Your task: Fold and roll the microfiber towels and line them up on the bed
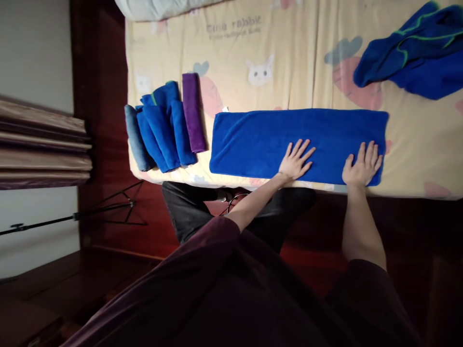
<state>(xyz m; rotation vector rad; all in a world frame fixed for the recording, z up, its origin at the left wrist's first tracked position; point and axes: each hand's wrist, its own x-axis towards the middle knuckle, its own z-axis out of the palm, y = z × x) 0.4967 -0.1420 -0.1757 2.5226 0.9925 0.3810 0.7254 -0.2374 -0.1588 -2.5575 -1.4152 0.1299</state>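
Cloth [249,142] of plain blue lies spread near the front edge of the bed [289,58], its long side running parallel to that edge. We find it laid out as a neat oblong, nearly smooth, with slight creasing toward its left end; whether it is a single layer or doubled we cannot tell.

Both hands are on it, palms down. We record the left hand [295,161] as open, fingers spread, resting near the lower edge right of the middle. The right hand [362,165] is likewise open, fingers closer together, at the right end. Neither grips anything that we can see.

As to progress, we judge it partial. To the left, a group of compact blue bundles [161,137] lies together, with a grey-blue bundle [137,140] on its outer side and a purple bundle [194,113] nearest the spread piece; these look finished, though we cannot confirm whether they are rolled or folded. The spread cloth we class as midway: flattened, not yet compact. At far right, a loose blue heap [415,58] with green edging lies crumpled, and we class it as untreated.
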